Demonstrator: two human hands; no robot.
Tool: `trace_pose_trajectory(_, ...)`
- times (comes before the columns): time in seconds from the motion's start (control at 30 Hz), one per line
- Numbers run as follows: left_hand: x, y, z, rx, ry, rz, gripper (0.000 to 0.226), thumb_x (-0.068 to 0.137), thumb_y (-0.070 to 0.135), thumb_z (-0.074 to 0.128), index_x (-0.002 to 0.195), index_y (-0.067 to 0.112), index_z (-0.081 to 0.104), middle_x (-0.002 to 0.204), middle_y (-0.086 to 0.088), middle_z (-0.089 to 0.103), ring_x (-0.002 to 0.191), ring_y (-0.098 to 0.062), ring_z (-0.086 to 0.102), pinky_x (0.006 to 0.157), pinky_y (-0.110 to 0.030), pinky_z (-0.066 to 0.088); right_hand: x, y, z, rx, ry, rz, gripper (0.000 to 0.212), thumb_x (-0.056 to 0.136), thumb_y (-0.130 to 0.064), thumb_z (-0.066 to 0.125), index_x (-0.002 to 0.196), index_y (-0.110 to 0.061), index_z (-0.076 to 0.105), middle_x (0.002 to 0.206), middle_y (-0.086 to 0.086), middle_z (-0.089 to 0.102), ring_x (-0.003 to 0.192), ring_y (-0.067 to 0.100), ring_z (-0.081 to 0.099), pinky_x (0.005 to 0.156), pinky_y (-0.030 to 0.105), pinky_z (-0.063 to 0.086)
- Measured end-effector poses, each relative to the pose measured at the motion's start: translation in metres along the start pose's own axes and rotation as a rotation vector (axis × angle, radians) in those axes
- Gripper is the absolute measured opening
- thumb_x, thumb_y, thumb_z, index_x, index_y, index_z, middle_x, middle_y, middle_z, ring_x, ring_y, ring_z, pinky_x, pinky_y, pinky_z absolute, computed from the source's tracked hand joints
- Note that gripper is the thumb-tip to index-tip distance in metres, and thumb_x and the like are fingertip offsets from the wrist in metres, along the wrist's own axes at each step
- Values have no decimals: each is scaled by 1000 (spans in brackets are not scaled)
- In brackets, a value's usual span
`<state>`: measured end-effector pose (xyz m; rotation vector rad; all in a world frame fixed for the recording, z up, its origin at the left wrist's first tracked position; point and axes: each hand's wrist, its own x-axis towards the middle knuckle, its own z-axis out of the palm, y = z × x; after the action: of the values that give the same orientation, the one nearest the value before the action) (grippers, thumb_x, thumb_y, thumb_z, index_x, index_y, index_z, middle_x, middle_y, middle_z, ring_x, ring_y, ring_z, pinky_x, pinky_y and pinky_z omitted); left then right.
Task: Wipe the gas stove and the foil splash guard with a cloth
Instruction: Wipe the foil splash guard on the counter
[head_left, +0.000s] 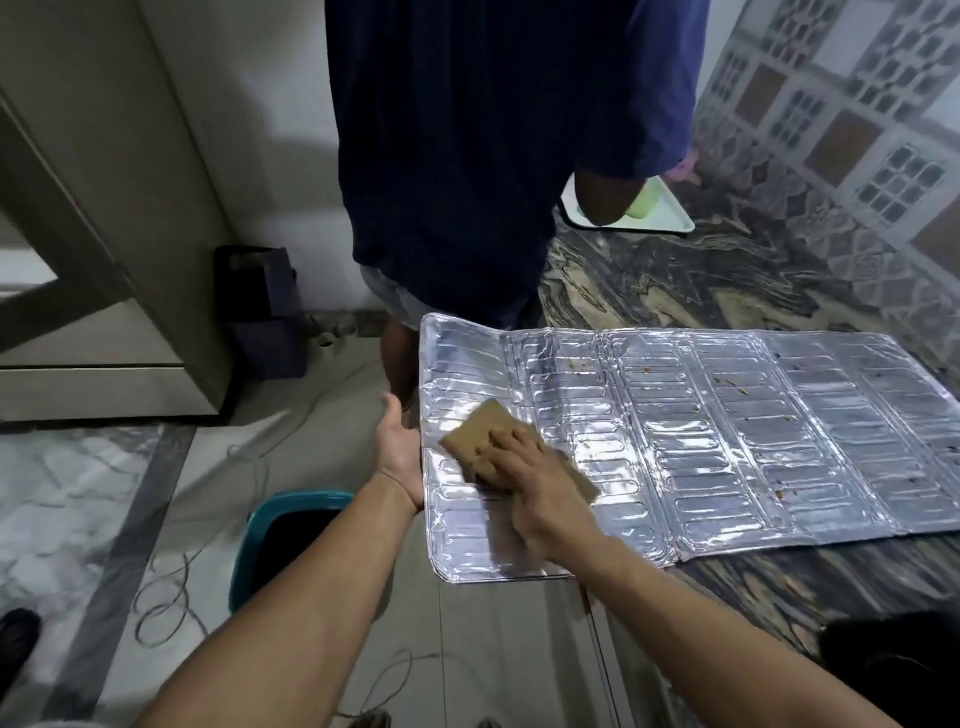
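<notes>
The foil splash guard (727, 431) lies flat on the dark marble counter, its left end overhanging the counter edge. Small food specks dot its middle and right panels. A brown cloth (478, 434) lies on the foil's left part, and my right hand (540, 488) presses flat on it with fingers spread. Beside the foil's left edge, my left hand (397, 457) reaches under that overhanging end, thumb up, fingers hidden below the foil. No gas stove is in view.
Another person in a dark blue shirt (493, 156) stands just behind the foil at the counter (675, 280). A white tray (665, 218) sits beyond. A teal bin (260, 545) stands on the floor below my left arm. Loose wire lies on the floor.
</notes>
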<state>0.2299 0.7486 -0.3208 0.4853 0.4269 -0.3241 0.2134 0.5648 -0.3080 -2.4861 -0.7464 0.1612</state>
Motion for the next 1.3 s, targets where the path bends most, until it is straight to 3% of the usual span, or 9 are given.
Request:
trace_pose_trajectory(0.1, -3, -1, 3, 81, 22, 7, 99, 81, 83, 22, 134, 5, 53, 115, -26, 67, 97, -40, 69, 75, -48, 59, 10, 24, -16, -252, 12, 169, 58, 78, -17, 37, 132, -16, 57, 142, 8, 51, 136, 38, 35, 114, 51, 18)
trace_pose_trajectory(0.2, -4, 1, 7, 163, 25, 45, 97, 79, 83, 32, 135, 6, 55, 129, -25, 60, 117, -41, 59, 97, -52, 48, 27, 25, -24, -290, 55, 314, 55, 81, -20, 36, 132, -15, 54, 133, 10, 53, 128, 38, 38, 106, 49, 27)
trace_pose_trajectory(0.37, 1, 2, 20, 111, -8, 117, 97, 81, 80, 29, 145, 8, 40, 125, -18, 63, 113, -35, 61, 100, -48, 47, 33, -17, -13, 255, 57, 326, 37, 93, -25, 44, 128, -29, 55, 117, 5, 59, 104, 25, 54, 91, 42, 48)
trace_pose_trajectory(0.43, 3, 6, 19, 140, 54, 130, 106, 77, 84, 32, 149, 6, 33, 117, -11, 68, 110, -31, 62, 98, -43, 48, 23, -37, -8, 338, 23, 278, 37, 96, -15, 46, 132, -21, 56, 116, 5, 60, 102, 24, 54, 86, 28, 41)
trace_pose_trajectory(0.6, 7, 5, 15, 70, -61, 199, 94, 81, 73, 47, 146, 5, 38, 147, -26, 41, 136, -42, 39, 114, -57, 27, 1, -14, -3, -96, -92, 97, 64, 79, -12, 49, 143, -18, 46, 151, 7, 42, 141, 29, 33, 117, 44, 19)
trace_pose_trajectory(0.73, -3, 2, 17, 93, -64, 167, 73, 75, 56, 60, 129, 6, 59, 124, -24, 63, 109, -40, 63, 88, -52, 54, 4, 22, -26, -458, -135, 142, 46, 92, -30, 37, 134, -19, 52, 145, 8, 48, 137, 35, 37, 114, 53, 24)
trace_pose_trajectory(0.83, -6, -2, 21, 47, -58, 132, 63, 81, 50, 54, 126, 8, 64, 126, -22, 62, 105, -40, 63, 90, -55, 52, 10, 37, -49, -410, -101, 326, 76, 79, -45, 8, 138, -17, 48, 149, 9, 42, 141, 33, 31, 116, 51, 21)
trace_pose_trajectory(1.0, -4, -4, 29, 135, -9, 68, 58, 85, 41, 50, 130, 4, 58, 117, -22, 65, 98, -39, 66, 83, -48, 55, 29, 46, -70, -228, 82, 571, 43, 86, -16, 44, 128, -13, 50, 136, 17, 51, 128, 38, 39, 108, 51, 29)
trace_pose_trajectory(1.3, 10, -3, 30, 291, 102, 24, 34, 95, 26, 39, 93, 6, 66, 71, -12, 73, 58, -29, 71, 65, -36, 49, 78, 45, -70, -199, 42, 610, 49, 99, -30, 33, 145, -13, 32, 157, 18, 22, 145, 40, 11, 117, 58, 9)
